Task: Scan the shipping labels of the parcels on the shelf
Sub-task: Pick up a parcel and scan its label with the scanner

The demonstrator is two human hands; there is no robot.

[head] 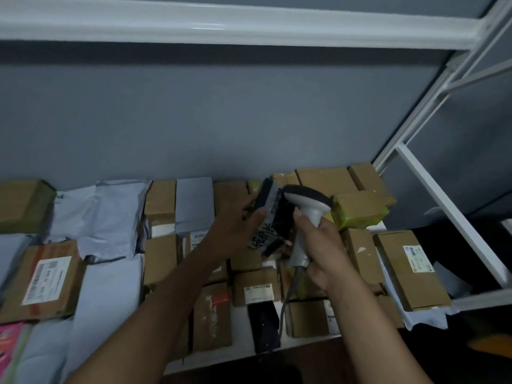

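Black parcel (267,217) upright in left grip (235,228), right grip (324,245) clasping scanner (307,209), aimed left.

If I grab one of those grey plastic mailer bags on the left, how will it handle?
The grey mailer bags look creased and slumped, so probably floppy and sagging when lifted. Their smooth plastic film may be slippery. They lie flat, so rolling seems unlikely.

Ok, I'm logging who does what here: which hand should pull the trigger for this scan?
Right. The right hand already grips the scanner by its handle, head aimed at the parcel; the left hand holds that parcel up.
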